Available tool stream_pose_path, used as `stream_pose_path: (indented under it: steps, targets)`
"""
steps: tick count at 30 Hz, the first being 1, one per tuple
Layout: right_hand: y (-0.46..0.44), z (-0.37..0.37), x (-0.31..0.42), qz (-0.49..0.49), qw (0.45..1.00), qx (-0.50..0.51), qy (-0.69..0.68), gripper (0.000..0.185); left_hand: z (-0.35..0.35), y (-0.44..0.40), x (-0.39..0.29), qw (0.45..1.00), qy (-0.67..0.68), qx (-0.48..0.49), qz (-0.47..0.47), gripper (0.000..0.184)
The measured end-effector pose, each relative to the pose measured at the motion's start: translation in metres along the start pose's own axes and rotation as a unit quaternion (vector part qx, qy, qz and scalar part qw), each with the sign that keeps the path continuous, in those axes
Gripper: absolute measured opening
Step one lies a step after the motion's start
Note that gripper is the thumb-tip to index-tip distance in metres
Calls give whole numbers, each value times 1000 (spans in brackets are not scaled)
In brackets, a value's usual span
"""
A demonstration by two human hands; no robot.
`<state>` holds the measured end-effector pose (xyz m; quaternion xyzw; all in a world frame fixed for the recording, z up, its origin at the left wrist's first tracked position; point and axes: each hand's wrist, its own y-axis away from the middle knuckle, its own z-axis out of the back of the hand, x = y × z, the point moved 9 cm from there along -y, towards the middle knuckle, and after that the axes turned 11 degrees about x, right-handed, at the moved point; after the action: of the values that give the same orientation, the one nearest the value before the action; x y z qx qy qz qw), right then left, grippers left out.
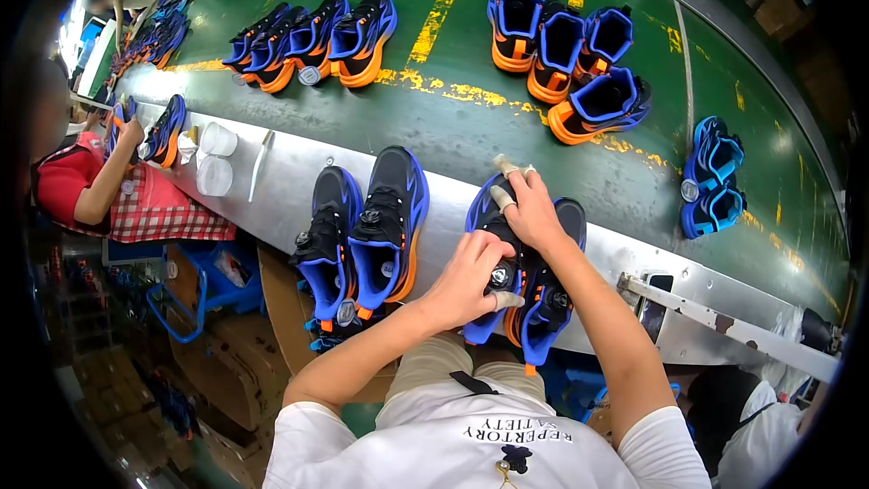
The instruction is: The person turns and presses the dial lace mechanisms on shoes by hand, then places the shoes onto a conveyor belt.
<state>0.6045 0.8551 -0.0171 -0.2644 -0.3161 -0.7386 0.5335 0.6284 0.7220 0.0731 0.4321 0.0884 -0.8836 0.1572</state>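
Note:
A black and blue shoe (489, 217) lies on the metal edge of the bench, a second shoe (549, 308) touching its right side. My left hand (468, 281) has its fingers bent together over the dial on the first shoe; what is between the fingertips is hidden. Finger covers show on both hands. My right hand (527, 204) is at the toe of that shoe, its covered fingers spread apart over it. Just left of my hands stands another pair, a shoe (391, 208) and its mate (328, 226), with orange and blue soles.
On the green belt (625, 154) stand shoes in groups, with a blue pair (715, 177) at right. White cups (215, 175) and a white tool (262, 163) lie left. A co-worker (118, 181) in red handles shoes. A metal bar (724, 321) crosses the right edge.

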Motion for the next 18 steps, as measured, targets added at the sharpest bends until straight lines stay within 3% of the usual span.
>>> stream_pose_path:
  steps: [4, 7, 8, 11, 16, 18]
  targets:
    - [4, 3, -3, 9, 1000, -11, 1, 50, -21, -5, 16, 983, 116, 143, 14, 47]
    - [4, 2, -6, 24, 999, -29, 12, 50, -7, -2, 0, 993, 66, 62, -78, 44]
    - [3, 2, -8, 22, 999, -25, 7, 50, 0, -1, -5, 997, 10, 21, -71, 46]
    - [6, 4, -9, 13, 1000, -17, 0, 48, -16, 3, 17, 996, -3, 68, 51, 49]
    - [8, 5, -12, 14, 1000, -17, 0, 49, -22, -2, 15, 978, 151, 143, -23, 48]
    - [8, 7, -12, 10, 1000, -10, 1, 49, -13, 0, 4, 996, 51, 56, -43, 49]
